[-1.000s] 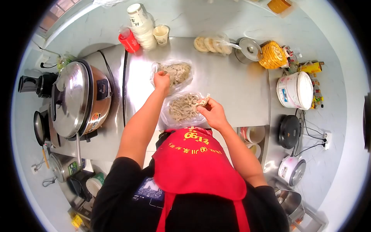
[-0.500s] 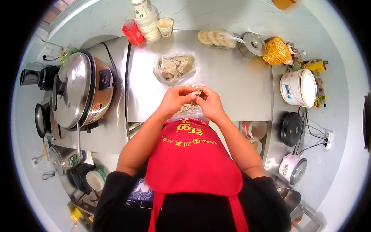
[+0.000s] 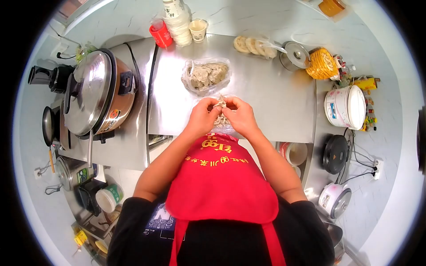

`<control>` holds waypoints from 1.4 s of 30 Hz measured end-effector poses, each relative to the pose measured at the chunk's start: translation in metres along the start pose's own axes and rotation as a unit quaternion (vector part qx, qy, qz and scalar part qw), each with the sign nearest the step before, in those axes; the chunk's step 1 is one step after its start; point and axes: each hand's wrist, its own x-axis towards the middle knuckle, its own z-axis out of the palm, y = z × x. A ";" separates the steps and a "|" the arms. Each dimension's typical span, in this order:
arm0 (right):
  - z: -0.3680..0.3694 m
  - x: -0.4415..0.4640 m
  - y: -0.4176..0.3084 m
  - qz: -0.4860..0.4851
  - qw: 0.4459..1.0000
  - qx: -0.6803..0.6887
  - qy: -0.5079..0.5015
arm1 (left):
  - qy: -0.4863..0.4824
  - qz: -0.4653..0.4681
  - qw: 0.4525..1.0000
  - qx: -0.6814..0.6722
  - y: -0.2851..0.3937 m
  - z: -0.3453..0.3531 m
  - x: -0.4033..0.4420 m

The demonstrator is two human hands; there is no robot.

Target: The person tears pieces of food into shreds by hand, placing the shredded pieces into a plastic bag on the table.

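My left hand (image 3: 206,116) and my right hand (image 3: 240,116) meet over the front of the steel table. Between their pinched fingertips they both hold a pale beige torn piece (image 3: 220,101) that looks like oyster mushroom. Just beneath, partly covered by the hands, torn shreds (image 3: 222,120) of the same pale stuff lie on a clear plastic bag (image 3: 227,129) against the red apron. Beyond my fingers sits another open clear bag (image 3: 189,83) with larger greyish-beige pieces (image 3: 208,74) in it.
On the left stands a big lidded electric cooker (image 3: 91,93). At the table's back are stacked paper cups (image 3: 177,22), a red cup (image 3: 161,35), bagged flat rounds (image 3: 253,46) and a lidded metal pot (image 3: 294,56). A white bucket (image 3: 345,106) stands to the right.
The whole view has shifted slightly. Both hands stay together on the pale piece, which now stands up a little more between the fingertips. More of the shreds beneath shows.
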 end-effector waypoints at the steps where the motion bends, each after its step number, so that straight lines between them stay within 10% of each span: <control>1: -0.003 -0.002 -0.004 0.001 1.000 0.000 0.000 | 0.000 0.000 1.000 0.000 -0.002 0.000 0.000; 30: -0.009 0.000 0.019 0.137 0.987 0.061 0.056 | -0.051 -0.133 0.946 -0.290 0.004 -0.020 -0.004; 42: -0.010 -0.007 -0.008 0.185 0.960 0.211 -0.016 | -0.146 -0.108 0.977 -0.116 0.012 -0.018 0.003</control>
